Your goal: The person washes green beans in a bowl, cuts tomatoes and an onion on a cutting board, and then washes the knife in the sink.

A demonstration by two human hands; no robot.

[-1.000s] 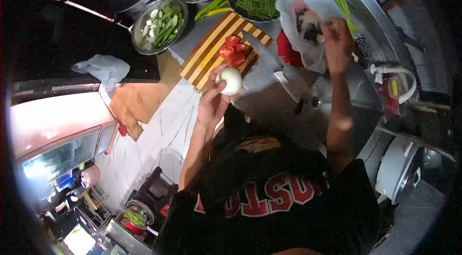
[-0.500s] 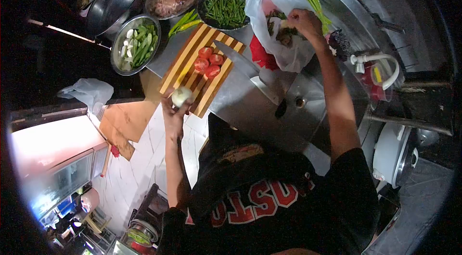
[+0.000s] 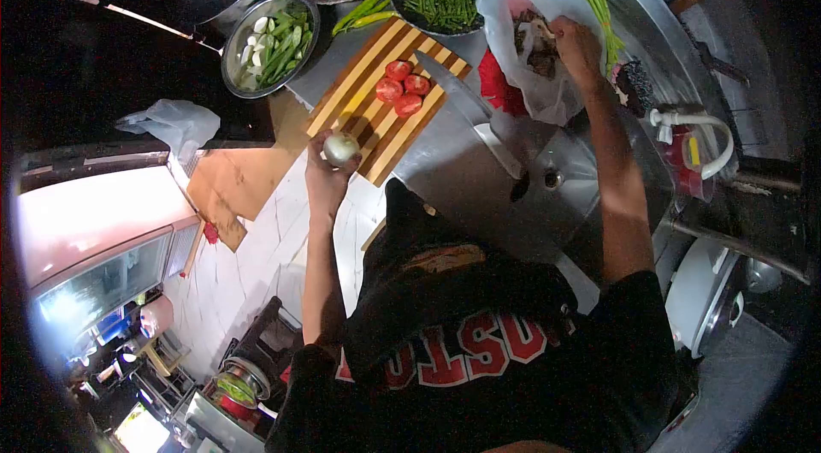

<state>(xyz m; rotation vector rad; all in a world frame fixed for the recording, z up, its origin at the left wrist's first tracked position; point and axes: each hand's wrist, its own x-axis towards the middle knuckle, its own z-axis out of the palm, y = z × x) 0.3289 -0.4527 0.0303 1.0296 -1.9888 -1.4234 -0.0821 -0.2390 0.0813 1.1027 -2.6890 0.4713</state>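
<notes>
Onion [image 3: 341, 148] shifted left, gripped by left hand [image 3: 322, 166]; right hand [image 3: 579, 49] at bag [image 3: 552, 100], grip unclear.

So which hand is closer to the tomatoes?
Left. The left hand is just short of the tomatoes, to their left; the right hand is farther off, at the bag.

A kitchen fills my remote feed: sliced tomatoes [image 3: 391, 91] on a striped cutting board [image 3: 363, 72], a knife [image 3: 457, 87] lying across its edge, a metal bowl [image 3: 227, 68] of cut vegetables, and a sink drain [image 3: 552, 178] near a white faucet [image 3: 665, 128].
</notes>
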